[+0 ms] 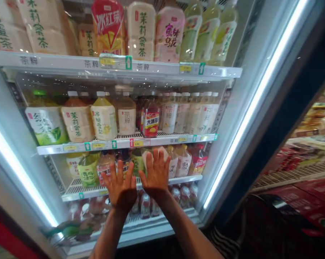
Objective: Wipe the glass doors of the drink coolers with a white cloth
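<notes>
Both my hands are raised in front of an open drinks fridge, backs toward me, fingers stretched upward and slightly apart. My left hand (121, 187) holds nothing and covers bottles on the third shelf (78, 190). My right hand (157, 174) is just beside it, also holding nothing, in front of a pale bottle (175, 162). A red-labelled tea bottle (150, 120) stands on the shelf above them, between cream-labelled bottles.
The top shelf (70, 64) carries large tea bottles. The fridge door frame with a bright light strip (254, 104) runs diagonally at right. Beyond it are store shelves and red cartons (308, 198). Small bottles fill the bottom shelf (178, 196).
</notes>
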Action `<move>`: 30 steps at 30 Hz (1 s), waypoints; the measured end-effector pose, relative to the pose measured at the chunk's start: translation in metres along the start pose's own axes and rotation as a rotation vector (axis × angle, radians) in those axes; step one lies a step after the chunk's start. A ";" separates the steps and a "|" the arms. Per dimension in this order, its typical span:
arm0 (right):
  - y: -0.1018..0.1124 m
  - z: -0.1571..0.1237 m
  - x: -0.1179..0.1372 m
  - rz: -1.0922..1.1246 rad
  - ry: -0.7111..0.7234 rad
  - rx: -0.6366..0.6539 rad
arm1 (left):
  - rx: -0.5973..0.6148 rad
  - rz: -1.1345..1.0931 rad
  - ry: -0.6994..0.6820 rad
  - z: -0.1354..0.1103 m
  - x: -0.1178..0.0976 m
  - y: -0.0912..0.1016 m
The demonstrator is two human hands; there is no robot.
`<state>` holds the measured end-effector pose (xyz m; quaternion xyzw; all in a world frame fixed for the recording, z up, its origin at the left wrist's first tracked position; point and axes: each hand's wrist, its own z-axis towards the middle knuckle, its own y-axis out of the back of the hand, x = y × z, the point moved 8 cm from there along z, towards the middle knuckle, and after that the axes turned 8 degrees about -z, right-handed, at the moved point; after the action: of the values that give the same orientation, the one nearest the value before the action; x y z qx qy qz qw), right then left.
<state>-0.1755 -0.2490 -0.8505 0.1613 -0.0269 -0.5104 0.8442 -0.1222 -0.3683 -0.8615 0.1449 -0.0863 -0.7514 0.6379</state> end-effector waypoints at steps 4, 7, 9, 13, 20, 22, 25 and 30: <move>0.003 -0.069 0.012 -0.021 0.084 0.015 | 0.043 0.065 -0.036 -0.024 -0.003 -0.005; 0.002 -0.079 0.014 -0.010 0.094 0.036 | 0.019 0.071 -0.063 -0.036 -0.004 -0.003; -0.005 -0.060 0.011 -0.010 0.045 0.070 | 0.009 0.075 -0.075 -0.042 -0.004 -0.002; -0.013 -0.044 0.009 -0.019 -0.003 0.095 | 0.024 0.084 -0.095 -0.049 -0.004 -0.004; -0.002 -0.071 0.019 -0.013 0.076 0.048 | 0.028 0.039 -0.098 -0.056 -0.001 -0.007; 0.001 -0.041 0.010 -0.002 0.010 0.062 | 0.040 0.020 -0.085 -0.058 0.002 -0.009; 0.000 -0.011 0.000 0.005 -0.045 0.109 | 0.070 -0.002 -0.066 -0.060 0.005 -0.012; 0.002 -0.071 0.008 0.014 0.071 0.039 | 0.077 -0.010 -0.063 -0.060 0.006 -0.013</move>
<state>-0.1556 -0.2377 -0.9178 0.1954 -0.0082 -0.4977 0.8450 -0.1152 -0.3688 -0.9227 0.1457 -0.1345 -0.7549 0.6251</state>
